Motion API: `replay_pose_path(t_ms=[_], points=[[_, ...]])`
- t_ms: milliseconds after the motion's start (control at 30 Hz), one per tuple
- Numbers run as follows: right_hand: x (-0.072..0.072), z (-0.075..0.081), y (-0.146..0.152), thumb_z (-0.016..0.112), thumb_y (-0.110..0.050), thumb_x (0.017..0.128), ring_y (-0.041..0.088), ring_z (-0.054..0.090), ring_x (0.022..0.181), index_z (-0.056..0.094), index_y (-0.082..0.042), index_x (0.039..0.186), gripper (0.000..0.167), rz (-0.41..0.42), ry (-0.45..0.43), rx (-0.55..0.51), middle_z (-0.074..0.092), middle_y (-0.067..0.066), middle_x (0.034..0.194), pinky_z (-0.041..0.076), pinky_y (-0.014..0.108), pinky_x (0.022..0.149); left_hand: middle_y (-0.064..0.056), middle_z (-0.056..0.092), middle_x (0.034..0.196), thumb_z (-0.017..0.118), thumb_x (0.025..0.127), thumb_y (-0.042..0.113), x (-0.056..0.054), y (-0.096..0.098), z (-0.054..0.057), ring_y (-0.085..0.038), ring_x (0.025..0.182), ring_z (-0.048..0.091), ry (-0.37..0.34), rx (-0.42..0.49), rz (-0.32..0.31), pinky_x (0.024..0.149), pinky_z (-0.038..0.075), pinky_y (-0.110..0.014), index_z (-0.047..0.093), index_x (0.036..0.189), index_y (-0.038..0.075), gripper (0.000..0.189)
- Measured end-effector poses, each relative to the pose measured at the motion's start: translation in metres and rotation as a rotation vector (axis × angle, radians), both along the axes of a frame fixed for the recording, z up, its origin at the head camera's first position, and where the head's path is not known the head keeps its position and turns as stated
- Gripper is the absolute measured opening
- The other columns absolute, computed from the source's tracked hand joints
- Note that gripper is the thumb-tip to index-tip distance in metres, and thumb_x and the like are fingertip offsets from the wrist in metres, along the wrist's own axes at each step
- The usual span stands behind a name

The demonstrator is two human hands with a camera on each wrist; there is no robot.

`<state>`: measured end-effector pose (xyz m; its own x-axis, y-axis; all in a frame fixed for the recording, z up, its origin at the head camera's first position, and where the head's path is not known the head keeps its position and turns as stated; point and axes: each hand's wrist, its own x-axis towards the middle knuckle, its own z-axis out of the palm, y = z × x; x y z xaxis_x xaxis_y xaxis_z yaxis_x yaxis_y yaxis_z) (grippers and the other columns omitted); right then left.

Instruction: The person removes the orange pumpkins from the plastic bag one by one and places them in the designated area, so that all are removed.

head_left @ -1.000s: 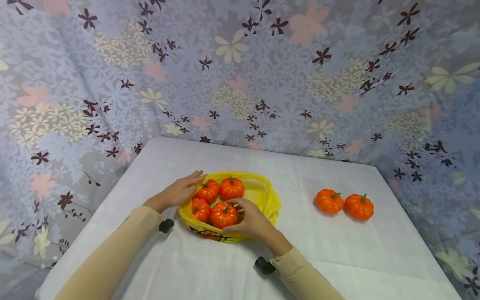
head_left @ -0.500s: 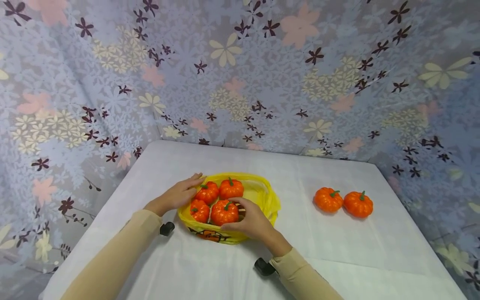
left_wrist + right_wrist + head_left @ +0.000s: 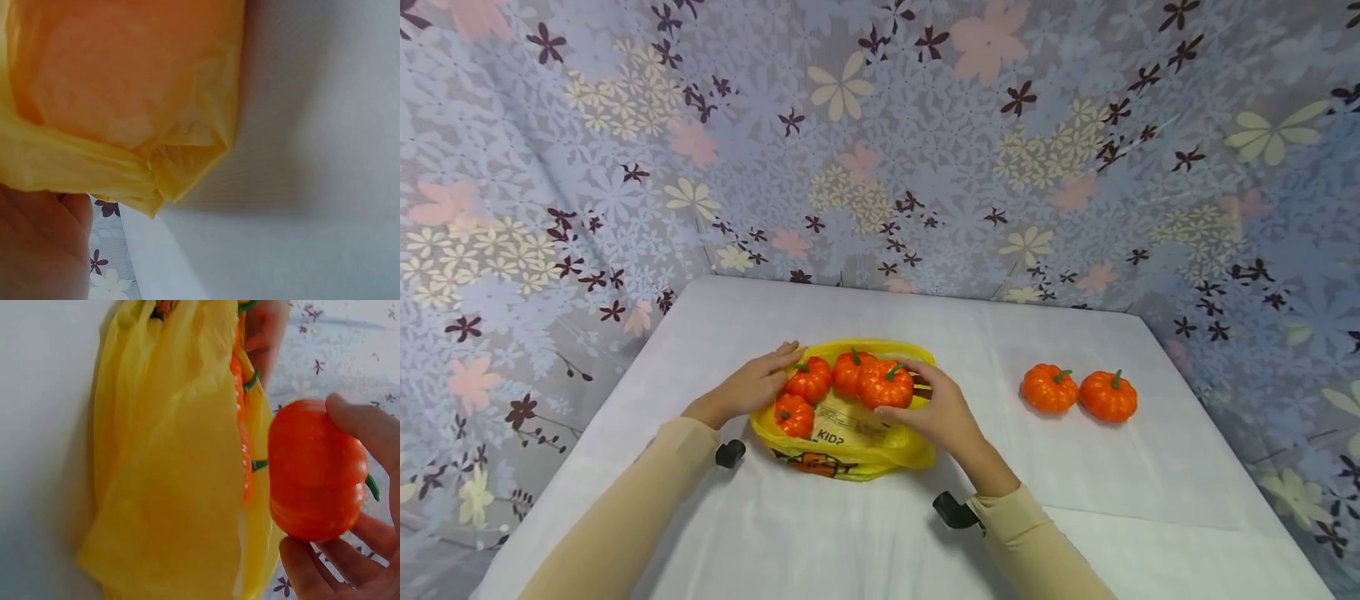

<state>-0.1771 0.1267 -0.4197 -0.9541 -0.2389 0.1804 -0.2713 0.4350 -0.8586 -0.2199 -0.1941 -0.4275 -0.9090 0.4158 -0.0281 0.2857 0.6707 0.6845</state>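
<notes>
My right hand point(image 3: 942, 410) holds a small orange pumpkin point(image 3: 885, 385) with a green stem, thumb on one side and fingers on the other. In the right wrist view this pumpkin point(image 3: 317, 472) is up beside the bag, above its rim. The yellow plastic bag point(image 3: 880, 454) lies wide open on the table, print showing on its front and inside. Three more pumpkins sit inside it: one at the back point(image 3: 850, 371), one at the left point(image 3: 809, 380), one at the front left point(image 3: 794, 416). My left hand point(image 3: 752, 385) rests with extended fingers along the bag's left rim.
Two more orange pumpkins, one on the left point(image 3: 1048, 388) and one on the right point(image 3: 1108, 397), stand side by side to the right of the bag. A white cloth point(image 3: 1075, 475) covers the table. Flowered fabric point(image 3: 880, 150) hangs behind and at the sides.
My right hand has lifted the pumpkin from the bag's front, moving it up and to the right, uncovering print on the bag's inside. My left hand stays at the rim.
</notes>
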Motion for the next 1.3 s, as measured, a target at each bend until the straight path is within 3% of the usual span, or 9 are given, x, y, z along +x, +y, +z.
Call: replay_pose_path(t_ms=[200, 500, 933, 1300], points=[[-0.002, 0.004, 0.016, 0.092, -0.033, 0.074, 0.032, 0.058, 0.121, 0.054, -0.005, 0.143, 0.083, -0.096, 0.015, -0.020, 0.055, 0.014, 0.139, 0.049, 0.049, 0.101, -0.015, 0.022, 0.165, 0.038, 0.103, 0.017, -0.001, -0.001, -0.001, -0.034, 0.152, 0.014, -0.005, -0.003, 0.015, 0.120, 0.011, -0.055, 0.038, 0.156, 0.008, 0.053], [-0.012, 0.001, 0.049, 0.092, -0.031, 0.075, 0.031, 0.056, 0.119, 0.054, -0.006, 0.143, 0.081, -0.224, 0.089, -0.047, 0.055, 0.013, 0.139, 0.049, 0.049, 0.101, -0.013, 0.020, 0.165, 0.038, 0.104, 0.018, 0.001, -0.002, -0.001, -0.032, 0.152, 0.012, -0.031, 0.014, 0.035, 0.121, 0.010, -0.054, 0.036, 0.157, 0.010, 0.053], [-0.022, -0.019, 0.095, 0.089, -0.031, 0.079, 0.038, 0.051, 0.127, 0.046, -0.007, 0.150, 0.086, -0.429, -0.056, -0.048, 0.046, 0.018, 0.148, 0.046, 0.050, 0.104, -0.013, 0.021, 0.165, 0.038, 0.103, 0.016, 0.004, 0.002, 0.005, -0.032, 0.152, 0.013, -0.037, 0.003, 0.027, 0.121, 0.010, -0.054, 0.037, 0.156, 0.009, 0.054], [-0.026, -0.029, 0.110, 0.086, -0.025, 0.082, 0.041, 0.044, 0.134, 0.039, -0.002, 0.153, 0.088, -0.473, -0.146, 0.006, 0.041, 0.024, 0.151, 0.040, 0.052, 0.110, -0.013, 0.021, 0.165, 0.037, 0.104, 0.016, 0.010, 0.005, 0.003, -0.032, 0.152, 0.012, -0.031, -0.007, 0.031, 0.121, 0.010, -0.054, 0.036, 0.157, 0.009, 0.054]])
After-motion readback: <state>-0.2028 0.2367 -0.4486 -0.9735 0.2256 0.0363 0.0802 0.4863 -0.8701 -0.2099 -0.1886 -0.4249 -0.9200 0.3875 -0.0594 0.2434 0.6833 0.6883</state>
